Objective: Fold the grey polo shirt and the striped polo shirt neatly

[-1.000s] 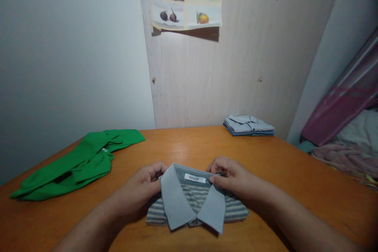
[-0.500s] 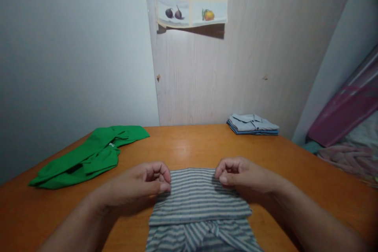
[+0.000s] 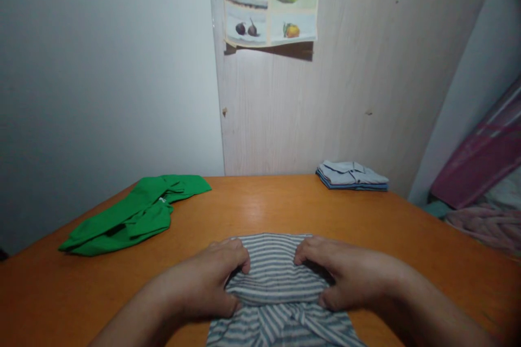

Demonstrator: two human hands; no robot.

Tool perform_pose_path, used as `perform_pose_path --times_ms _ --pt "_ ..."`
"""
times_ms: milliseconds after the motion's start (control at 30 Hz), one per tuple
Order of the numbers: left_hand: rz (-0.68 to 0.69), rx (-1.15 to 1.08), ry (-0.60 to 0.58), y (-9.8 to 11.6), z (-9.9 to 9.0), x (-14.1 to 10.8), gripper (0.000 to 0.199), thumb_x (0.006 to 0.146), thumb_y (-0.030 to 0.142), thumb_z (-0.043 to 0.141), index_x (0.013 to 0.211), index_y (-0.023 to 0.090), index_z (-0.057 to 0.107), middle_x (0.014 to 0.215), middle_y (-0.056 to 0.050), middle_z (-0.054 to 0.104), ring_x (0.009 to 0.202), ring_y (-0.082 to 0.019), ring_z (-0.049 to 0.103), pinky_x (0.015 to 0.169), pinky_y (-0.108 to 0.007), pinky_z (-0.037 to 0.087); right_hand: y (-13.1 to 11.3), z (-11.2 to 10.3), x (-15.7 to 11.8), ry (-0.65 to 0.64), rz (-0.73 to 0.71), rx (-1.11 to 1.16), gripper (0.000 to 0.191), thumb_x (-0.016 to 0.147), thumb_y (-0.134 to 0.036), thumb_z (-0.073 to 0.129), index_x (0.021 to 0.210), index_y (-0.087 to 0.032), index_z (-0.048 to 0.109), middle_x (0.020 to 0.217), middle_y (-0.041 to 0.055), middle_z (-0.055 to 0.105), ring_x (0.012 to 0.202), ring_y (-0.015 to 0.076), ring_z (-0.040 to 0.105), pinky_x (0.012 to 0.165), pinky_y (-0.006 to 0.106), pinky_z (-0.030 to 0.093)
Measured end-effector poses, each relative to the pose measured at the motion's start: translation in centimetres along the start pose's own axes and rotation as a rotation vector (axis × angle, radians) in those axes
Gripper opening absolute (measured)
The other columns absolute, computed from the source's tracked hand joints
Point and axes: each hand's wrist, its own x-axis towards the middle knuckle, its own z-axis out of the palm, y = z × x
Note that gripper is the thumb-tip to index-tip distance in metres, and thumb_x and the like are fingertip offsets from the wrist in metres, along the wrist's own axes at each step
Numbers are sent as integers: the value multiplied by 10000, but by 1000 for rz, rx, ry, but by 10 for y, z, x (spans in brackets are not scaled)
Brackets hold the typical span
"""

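Note:
A grey-and-white striped shirt (image 3: 272, 268) lies folded on the table in front of me, its upper part a flat panel lying over the lower part. My left hand (image 3: 226, 274) grips the panel's left side, fingers curled on top and thumb at the lower fold. On the opposite side, my right hand (image 3: 325, 271) holds the panel the same way, with the thumb near the lower right corner. Below the panel, creased striped cloth runs out of the bottom of the view.
A loosely folded green garment (image 3: 138, 217) lies at the table's left. Folded shirts (image 3: 352, 173) are stacked at the back right of the orange-brown table (image 3: 260, 203). A fruit picture sheet (image 3: 271, 5) hangs on the wall behind. Pinkish cloth (image 3: 484, 225) lies beyond the right edge.
Both hands have moved from the panel's far corners towards me along its sides. Their fingers are now spread wider, with thumbs at the lower fold. The camera view has shifted slightly.

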Motion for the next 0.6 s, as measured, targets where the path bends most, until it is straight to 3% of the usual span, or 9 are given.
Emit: perform_pose_path --times_ms 167,300,467,600 --pt "-25 -191 12 6 -7 -1 204 741 154 465 850 220 625 896 -3 626 850 -180 548 725 -259 419 -7 -2 3 78 105 8 265 725 -120 538 946 -215 650 894 13 665 801 165 584 683 247 406" --pt "-78 -370 102 -5 -35 11 125 807 267 507 829 192 604 800 15 601 773 -165 546 646 -245 399 3 -29 18 253 141 151 138 779 -156 503 855 -185 614 774 -5 605 715 140 541 623 229 382" --pt "-73 -526 346 -29 -70 51 217 760 369 633 842 170 603 777 15 606 743 -160 550 683 -256 419 29 -67 53 494 156 332 141 755 -236 568 868 -168 621 802 9 612 756 157 552 650 241 412" --pt "-120 -665 439 -57 -67 95 256 713 371 670 841 162 601 726 17 600 651 -135 531 616 -241 391 58 -69 89 576 238 465 139 696 -223 605 824 -169 613 737 -1 595 658 141 533 604 247 405"
